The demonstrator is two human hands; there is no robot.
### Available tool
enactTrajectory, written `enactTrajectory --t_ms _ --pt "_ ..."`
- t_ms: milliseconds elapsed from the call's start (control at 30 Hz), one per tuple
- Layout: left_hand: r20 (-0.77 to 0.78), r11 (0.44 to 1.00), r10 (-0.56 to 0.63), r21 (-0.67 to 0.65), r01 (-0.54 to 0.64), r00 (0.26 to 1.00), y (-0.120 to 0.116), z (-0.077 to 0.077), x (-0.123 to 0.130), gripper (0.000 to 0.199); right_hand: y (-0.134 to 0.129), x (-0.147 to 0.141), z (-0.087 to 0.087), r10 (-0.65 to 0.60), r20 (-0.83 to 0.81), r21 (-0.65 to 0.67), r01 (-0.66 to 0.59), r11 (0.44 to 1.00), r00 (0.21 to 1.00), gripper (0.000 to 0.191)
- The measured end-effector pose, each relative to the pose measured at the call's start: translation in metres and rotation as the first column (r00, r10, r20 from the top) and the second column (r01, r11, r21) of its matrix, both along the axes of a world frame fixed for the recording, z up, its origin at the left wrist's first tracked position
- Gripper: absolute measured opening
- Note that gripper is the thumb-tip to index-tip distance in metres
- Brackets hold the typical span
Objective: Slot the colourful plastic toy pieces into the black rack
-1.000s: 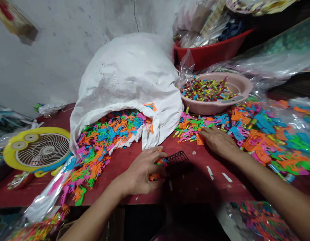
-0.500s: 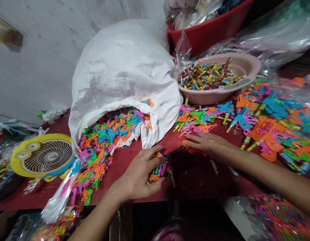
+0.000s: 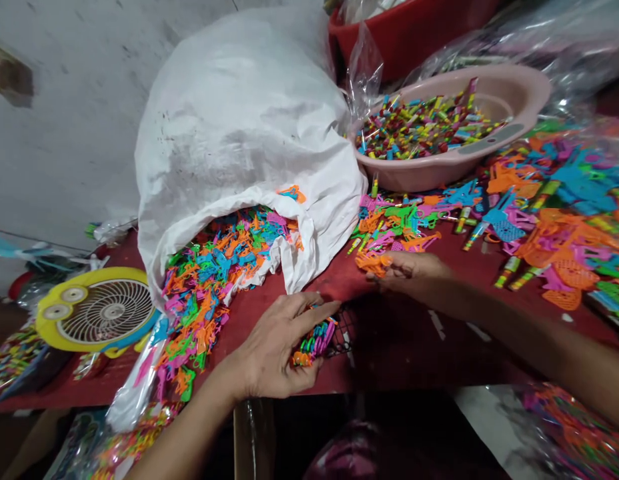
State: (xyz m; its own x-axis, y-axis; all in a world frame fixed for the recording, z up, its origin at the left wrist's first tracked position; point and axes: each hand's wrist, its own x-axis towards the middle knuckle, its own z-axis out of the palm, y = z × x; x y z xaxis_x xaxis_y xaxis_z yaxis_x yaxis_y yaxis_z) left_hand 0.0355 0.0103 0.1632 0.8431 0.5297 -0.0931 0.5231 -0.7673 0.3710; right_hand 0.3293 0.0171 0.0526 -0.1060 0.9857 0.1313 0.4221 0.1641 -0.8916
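"What does your left hand (image 3: 272, 347) have?"

"It's curled around one bundle of multicoloured plastic pieces (image 3: 313, 343), slanting up toward your right hand (image 3: 414, 273)."

"And that hand?"

"Its fingers nearly close on one orange clump (image 3: 373, 264); one black plastic mesh (image 3: 345, 330) lies just beside your left-hand bundle."

**Bulging white woven sack (image 3: 229, 113), slumped against a scuffed grey plaster wall (image 3: 64, 133)**
Just beside it, a pale pink plastic basin (image 3: 509, 90) heaped with small striped tubes (image 3: 419, 130); a red plastic tub (image 3: 404, 33) behind; a yellow owl-faced fan (image 3: 107, 310) laid flat on a red tabletop (image 3: 404, 353).
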Motion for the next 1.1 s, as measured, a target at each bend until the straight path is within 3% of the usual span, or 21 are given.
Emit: enactTrajectory --t_ms 67,133,267,367,467,633,733,900,1100 --pt "-0.02 1.0 -0.003 0.019 0.003 1.0 0.0 -0.001 0.0 0.076 -0.004 -0.018 0.0 0.059 -0.211 -0.092 -0.08 0.993 0.976 0.022" --pt "-0.025 1.0 -0.003 0.018 0.003 1.0 0.0 -0.002 -0.001 0.065 -0.006 -0.035 -0.002 0.093 -0.308 -0.091 -0.127 0.988 0.947 0.022" --pt "-0.013 1.0 -0.019 -0.014 0.019 1.0 -0.001 -0.001 -0.001 0.055 -0.007 -0.049 -0.003 0.096 -0.217 -0.043 -0.108 0.993 0.971 0.018" --pt "-0.016 0.999 -0.041 -0.023 0.041 0.999 0.001 -0.001 -0.001 0.057 -0.007 -0.045 -0.003 0.113 -0.165 -0.079 -0.128 0.989 0.98 0.018" --pt "-0.024 0.998 -0.05 -0.026 0.049 0.998 0.003 0.0 0.0 0.057 -0.004 -0.041 -0.001 0.121 -0.251 -0.124 -0.156 0.98 0.96 0.019" --pt "-0.024 0.998 -0.049 -0.034 0.048 0.999 0.002 0.0 0.002 0.056 0.012 -0.041 0.002 0.238 -0.561 -0.195 -0.406 0.893 0.793 0.025" --pt "-0.009 0.998 -0.047 -0.036 0.047 0.999 0.001 0.001 0.002 0.056 0.024 -0.048 -0.003 0.276 -0.638 -0.203 -0.503 0.84 0.719 0.03" --pt "-0.004 0.999 -0.026 -0.046 0.026 1.0 0.0 0.0 0.001 0.056 0.027 -0.066 -0.012 0.314 -0.524 -0.173 -0.461 0.87 0.791 0.022" --pt "0.0 0.999 -0.021 -0.046 0.021 1.0 0.001 0.0 0.001 0.056 0.029 -0.07 -0.006 0.315 -0.277 -0.011 -0.331 0.944 0.908 0.013"
